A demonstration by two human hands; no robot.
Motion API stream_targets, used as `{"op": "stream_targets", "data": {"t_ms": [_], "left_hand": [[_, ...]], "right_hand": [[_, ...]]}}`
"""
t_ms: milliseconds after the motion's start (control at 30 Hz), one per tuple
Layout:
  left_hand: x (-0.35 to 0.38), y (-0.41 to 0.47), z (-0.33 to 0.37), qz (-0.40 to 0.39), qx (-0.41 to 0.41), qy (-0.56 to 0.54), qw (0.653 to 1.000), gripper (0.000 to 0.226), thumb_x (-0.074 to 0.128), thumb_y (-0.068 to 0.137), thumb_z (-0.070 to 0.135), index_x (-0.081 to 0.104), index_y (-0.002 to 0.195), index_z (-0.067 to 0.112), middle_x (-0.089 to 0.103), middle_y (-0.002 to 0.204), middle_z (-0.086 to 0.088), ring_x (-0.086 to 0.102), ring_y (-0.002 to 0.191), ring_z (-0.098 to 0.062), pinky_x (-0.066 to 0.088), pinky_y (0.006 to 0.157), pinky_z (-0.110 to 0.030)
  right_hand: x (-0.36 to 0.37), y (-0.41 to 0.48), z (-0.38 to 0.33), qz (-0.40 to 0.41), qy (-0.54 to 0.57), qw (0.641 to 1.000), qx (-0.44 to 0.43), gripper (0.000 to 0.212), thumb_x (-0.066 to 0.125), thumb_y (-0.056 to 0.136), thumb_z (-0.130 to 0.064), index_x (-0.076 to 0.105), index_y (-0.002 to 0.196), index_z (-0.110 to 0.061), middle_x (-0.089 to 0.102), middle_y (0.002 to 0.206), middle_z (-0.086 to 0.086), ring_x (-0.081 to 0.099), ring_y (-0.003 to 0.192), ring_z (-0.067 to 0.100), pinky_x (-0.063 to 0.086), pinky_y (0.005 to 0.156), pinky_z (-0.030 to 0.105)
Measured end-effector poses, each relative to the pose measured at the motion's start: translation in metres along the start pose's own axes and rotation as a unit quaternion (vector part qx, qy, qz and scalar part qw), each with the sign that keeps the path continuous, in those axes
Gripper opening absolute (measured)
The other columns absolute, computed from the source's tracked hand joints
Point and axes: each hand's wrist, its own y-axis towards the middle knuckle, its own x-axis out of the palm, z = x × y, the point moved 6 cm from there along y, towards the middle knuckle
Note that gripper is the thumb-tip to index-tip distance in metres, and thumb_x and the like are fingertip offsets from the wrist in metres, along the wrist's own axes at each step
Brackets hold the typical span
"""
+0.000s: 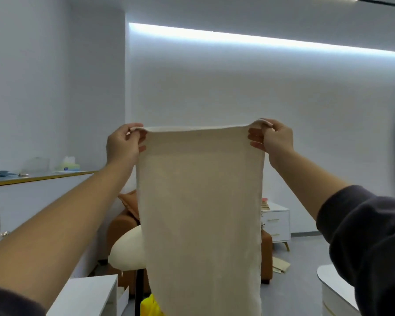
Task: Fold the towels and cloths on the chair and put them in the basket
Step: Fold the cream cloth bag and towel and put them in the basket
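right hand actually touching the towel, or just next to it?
Touching. The head view shows the right hand pinching the top corner of the cream towel, with the fabric edge looped over its fingers.

We are seeing two bare hands, left hand and right hand, with left forearm and right forearm showing uncovered. We are noting right sleeve – dark charcoal grey, soft thick fabric, bunching in loose folds, ending partway up arm. Left sleeve is showing same dark fabric – only small patch appearing at lower corner.
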Motion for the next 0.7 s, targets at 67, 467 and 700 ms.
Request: {"op": "stream_targets", "data": {"t_ms": [67, 467, 700], "left_hand": [[0.002, 0.009, 0.017, 0.003, 0.016, -0.01, 1.0, 0.019, 0.046, 0.097, 0.011, 0.064, 0.1, 0.019, 0.068, 0.099, -0.005, 0.068, 0.089, -0.015, 0.057, 0.07, -0.027], [0.009, 0.032, 0.072, 0.002, 0.069, 0.005, 0.998, 0.019, 0.051, 0.095, 0.013, 0.066, 0.096, 0.024, 0.067, 0.105, -0.004, 0.065, 0.098, -0.017, 0.055, 0.076, -0.026], [0.003, 0.025, 0.082, 0.065, 0.143, 0.045, 0.987, 0.023, 0.047, 0.094, 0.018, 0.067, 0.102, 0.026, 0.066, 0.107, 0.006, 0.061, 0.104, -0.015, 0.051, 0.094, -0.037]], "right_hand": [[0.005, 0.006, -0.018, -0.003, 0.003, 1.0, -0.012, 0.028, 0.034, 0.102, -0.015, 0.058, 0.091, -0.025, 0.07, 0.076, 0.01, 0.068, 0.055, 0.017, 0.054, 0.05, 0.026], [0.006, 0.012, -0.065, 0.04, -0.096, 0.986, -0.127, 0.03, 0.045, 0.091, -0.013, 0.068, 0.095, -0.032, 0.069, 0.103, 0.001, 0.064, 0.1, 0.018, 0.053, 0.091, 0.04], [0.015, 0.001, -0.079, 0.038, -0.13, 0.974, -0.181, 0.031, 0.044, 0.096, -0.013, 0.064, 0.117, -0.022, 0.061, 0.108, -0.008, 0.052, 0.098, 0.007, 0.038, 0.076, 0.012]]}}
